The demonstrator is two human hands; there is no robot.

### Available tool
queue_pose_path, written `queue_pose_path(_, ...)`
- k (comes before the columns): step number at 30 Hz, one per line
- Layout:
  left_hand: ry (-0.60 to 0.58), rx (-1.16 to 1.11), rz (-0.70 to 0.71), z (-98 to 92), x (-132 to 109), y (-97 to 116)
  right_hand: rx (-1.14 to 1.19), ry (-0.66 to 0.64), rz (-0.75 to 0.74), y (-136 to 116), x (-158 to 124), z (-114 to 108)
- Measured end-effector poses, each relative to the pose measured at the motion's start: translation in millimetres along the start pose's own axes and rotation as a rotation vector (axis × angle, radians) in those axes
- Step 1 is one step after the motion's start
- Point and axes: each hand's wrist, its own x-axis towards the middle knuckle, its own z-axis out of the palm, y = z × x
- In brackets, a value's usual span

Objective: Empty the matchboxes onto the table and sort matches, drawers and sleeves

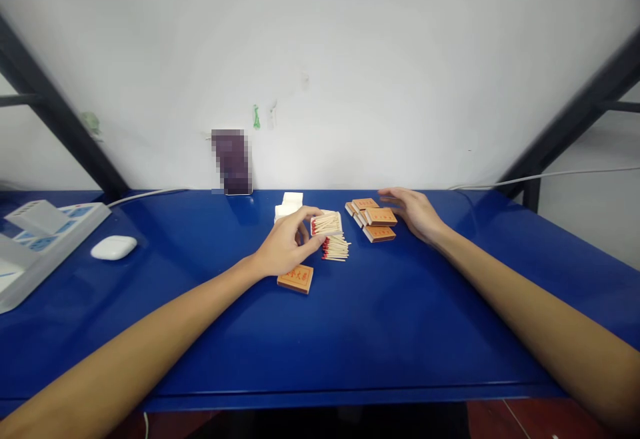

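Between the thumb and fingers of my left hand is a white matchbox tray filled with red-tipped matches. Just below it, a pile of loose matches lies on the blue table, heads to the left. An orange matchbox sleeve rests beneath my left wrist, partly covered by the hand. White empty-looking trays sit behind that hand, partly hidden. My right hand is beside a stack of several orange matchboxes, fingers stretched toward it and apart from one another; contact with the stack is unclear.
The blue table meets a white wall. A dark phone-like object leans on the wall. To the left are a white earphone case and a power strip with plugs. Dark metal bars slope at both sides, and a white cable runs right.
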Motion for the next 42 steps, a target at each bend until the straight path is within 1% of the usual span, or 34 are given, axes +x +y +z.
queue_pose_path(2, -0.005, 0.0, 0.015, 0.1, 0, 0, -0.104, 0.121, -0.1, -7, -5, -2)
queue_pose_path(4, -0.007, 0.004, 0.025, 0.3, 0, 0, -0.254, 0.204, -0.293, -19, -12, -3)
queue_pose_path(5, -0.007, 0.01, 0.027, 0.5, -1, 0, -0.315, 0.223, -0.398, -27, -18, -2)
queue_pose_path(6, -0.007, 0.017, 0.028, 0.7, -1, 0, -0.338, 0.244, -0.488, -36, -23, -1)
queue_pose_path(7, -0.009, 0.025, 0.028, 0.9, -1, 0, -0.337, 0.238, -0.569, -45, -30, 2)
queue_pose_path(10, -0.026, 0.041, 0.031, 2.2, -2, 1, -0.4, 0.109, -0.785, -65, -52, 18)
queue_pose_path(11, -0.034, 0.041, 0.034, 2.7, -3, 1, -0.464, 0.041, -0.843, -68, -59, 25)
queue_pose_path(13, -0.052, 0.034, 0.039, 3.7, -4, 2, -0.557, -0.14, -0.924, -71, -72, 39)
queue_pose_path(14, -0.061, 0.03, 0.039, 4.1, -4, 3, -0.578, -0.227, -0.943, -70, -77, 45)
queue_pose_path(16, -0.073, 0.021, 0.044, 4.5, -4, 4, -0.596, -0.33, -0.977, -67, -84, 54)
queue_pose_path(19, -0.083, 0.02, 0.051, 4.2, -4, 5, -0.6, -0.399, -0.976, -63, -87, 58)
queue_pose_path(22, -0.083, 0.029, 0.046, 4.0, -4, 6, -0.597, -0.401, -0.976, -61, -85, 59)
queue_pose_path(27, -0.126, 0.06, 0.048, 4.7, -3, 6, -0.571, -0.386, -1.044, -55, -83, 64)
queue_pose_path(32, -0.135, 0.111, 0.08, 5.6, -2, 3, -0.561, -0.352, -1.09, -54, -82, 67)
queue_pose_path(38, -0.108, 0.121, 0.122, 6.1, -2, -3, -0.554, -0.343, -1.054, -55, -82, 66)
queue_pose_path(42, -0.105, 0.132, 0.142, 5.7, -2, -4, -0.555, -0.349, -1.001, -55, -83, 67)
